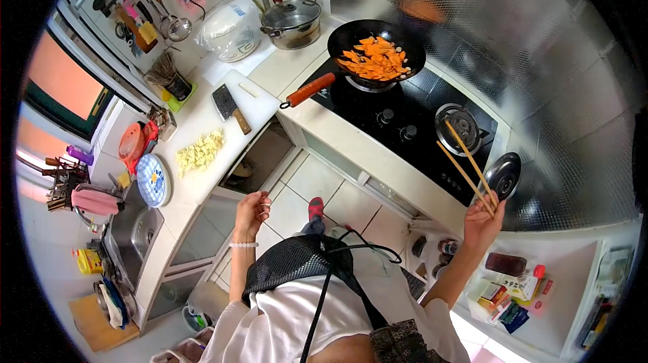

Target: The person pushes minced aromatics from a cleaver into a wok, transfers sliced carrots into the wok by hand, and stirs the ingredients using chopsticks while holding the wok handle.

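Observation:
Two wooden chopsticks [466, 159] are held in my right hand [483, 220], their tips spread apart over the right burner [459, 128]. Beside that hand a round dark lid [503, 173] rests at the stove's right end. My left hand [253, 209] hangs in front of the counter with its fingers curled and nothing visible in it. On the left burner stands a black wok [339, 42] with sliced orange pieces [379, 59] in it, its red-brown handle [312, 89] pointing toward the counter's corner.
On a white cutting board [233, 140] lie a cleaver [229, 106] and chopped pale pieces [200, 151]. A blue-white plate [153, 181] stands near the sink [138, 228]. Behind are a lidded pot [291, 24] and a plastic-wrapped item [229, 29]. Packets [514, 317] fill a right-hand shelf.

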Tool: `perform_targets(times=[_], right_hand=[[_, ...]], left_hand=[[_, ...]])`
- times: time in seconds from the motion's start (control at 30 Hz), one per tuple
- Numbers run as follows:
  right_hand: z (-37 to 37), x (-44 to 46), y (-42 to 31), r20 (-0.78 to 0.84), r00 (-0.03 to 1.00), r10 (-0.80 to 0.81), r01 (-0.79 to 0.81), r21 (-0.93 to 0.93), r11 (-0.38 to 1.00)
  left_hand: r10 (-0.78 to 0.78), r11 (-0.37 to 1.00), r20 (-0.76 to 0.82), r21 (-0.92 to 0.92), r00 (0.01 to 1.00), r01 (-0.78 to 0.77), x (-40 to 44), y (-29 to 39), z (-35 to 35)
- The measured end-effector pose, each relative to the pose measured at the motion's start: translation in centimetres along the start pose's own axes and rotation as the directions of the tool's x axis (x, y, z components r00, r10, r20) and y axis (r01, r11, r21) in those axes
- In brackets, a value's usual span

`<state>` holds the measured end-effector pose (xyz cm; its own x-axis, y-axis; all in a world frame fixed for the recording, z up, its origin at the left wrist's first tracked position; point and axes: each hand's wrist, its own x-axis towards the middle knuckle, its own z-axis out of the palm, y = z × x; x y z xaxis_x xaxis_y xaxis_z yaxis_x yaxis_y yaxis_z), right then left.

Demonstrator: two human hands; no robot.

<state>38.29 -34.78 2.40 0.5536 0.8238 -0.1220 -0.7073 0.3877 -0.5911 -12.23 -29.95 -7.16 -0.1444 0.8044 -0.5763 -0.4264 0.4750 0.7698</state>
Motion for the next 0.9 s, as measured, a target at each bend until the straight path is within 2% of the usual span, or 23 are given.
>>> perform_targets(times=[0.27, 0.5, 0.63, 0.83, 0.9], right_hand=[[-1.3, -0.5, -0.5, 0.0, 1.0, -0.024, 0.024, 0.007, 1.0], [-0.8, -1.5, 0.0, -0.07, 0.994, -0.079, 0.078, -0.017, 0.997], [0.3, -2.3, 0.4, -0.158, 0.977, -0.143, 0.134, -0.063, 0.989], [1.3, -3.4, 2.6, -0.136, 0.977, -0.164, 0.157, -0.056, 0.986], [2.3, -3.3, 4.0, -0.18, 0.968, -0.177, 0.178, -0.014, 0.984]], left_hand=[[-0.009, 1.0, 0.026, 0.022, 1.0, 0.008, -0.2, 0.4, 0.6], [-0.028, 0.999, 0.048, 0.034, 0.998, 0.026, 1.0, 1.3, 0.4], [-0.045, 0.998, 0.107, 0.045, 0.993, 0.04, 3.3, 2.2, 0.2], [-0.053, 0.995, 0.14, 0.091, 0.989, 0.04, 7.1, 5.4, -0.7], [-0.063, 0.993, 0.15, 0.106, 0.987, 0.047, 8.4, 6.6, -1.3]])
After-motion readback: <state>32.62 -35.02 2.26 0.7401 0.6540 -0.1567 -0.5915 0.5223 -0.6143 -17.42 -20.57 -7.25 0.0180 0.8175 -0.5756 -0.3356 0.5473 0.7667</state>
